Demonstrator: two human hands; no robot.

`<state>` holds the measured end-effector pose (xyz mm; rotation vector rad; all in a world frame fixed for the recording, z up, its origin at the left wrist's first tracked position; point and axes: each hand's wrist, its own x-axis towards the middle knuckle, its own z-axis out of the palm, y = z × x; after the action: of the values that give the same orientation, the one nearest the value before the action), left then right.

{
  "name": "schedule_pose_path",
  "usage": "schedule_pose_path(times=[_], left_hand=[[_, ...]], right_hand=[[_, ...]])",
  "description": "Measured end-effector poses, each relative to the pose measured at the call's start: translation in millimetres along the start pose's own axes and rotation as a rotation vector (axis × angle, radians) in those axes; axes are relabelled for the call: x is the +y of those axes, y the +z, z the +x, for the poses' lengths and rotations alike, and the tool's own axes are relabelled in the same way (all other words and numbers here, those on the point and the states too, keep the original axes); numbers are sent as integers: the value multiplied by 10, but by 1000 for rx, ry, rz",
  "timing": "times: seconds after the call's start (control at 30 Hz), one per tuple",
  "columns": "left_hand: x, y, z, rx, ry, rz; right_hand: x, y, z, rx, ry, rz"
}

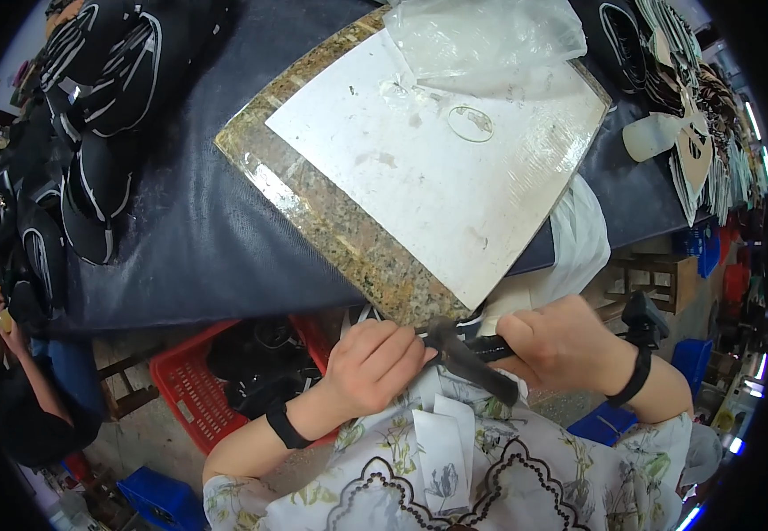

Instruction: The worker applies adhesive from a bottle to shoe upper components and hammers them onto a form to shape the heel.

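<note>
At the near corner of the board, my left hand is closed, fingers curled around a black shoe upper with a white edge line. Most of that upper is hidden behind my hands and the tool. My right hand makes a fist around the black handle of a hammer. Its dark grey head lies between my two hands, tilted down to the right, close to the upper. Just beyond them is a granite slab with a white board on top.
A clear plastic bag lies on the board's far end. Black shoe uppers are piled at left on the dark tabletop. Stacked cut pieces and a white cup stand at right. A red crate sits below; another person is at left.
</note>
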<state>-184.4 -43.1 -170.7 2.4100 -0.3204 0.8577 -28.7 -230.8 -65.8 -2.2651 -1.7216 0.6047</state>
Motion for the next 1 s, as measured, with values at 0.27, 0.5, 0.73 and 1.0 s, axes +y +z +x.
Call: schedule_pose_path(times=[0.27,0.5,0.73,1.0], left_hand=[[20,-4,-12,8,-10,44],[120,68,-157,126,-638,-273],[95,-51,-94,-142,-926,-597],[188,-1470,71,625,-669,-807]], right_hand=[[46,28,76,-36,-18,26],[290,-90,180,366,107,112],[755,96,989,553,111,-266],[712,14,1118,767,-201,-280]])
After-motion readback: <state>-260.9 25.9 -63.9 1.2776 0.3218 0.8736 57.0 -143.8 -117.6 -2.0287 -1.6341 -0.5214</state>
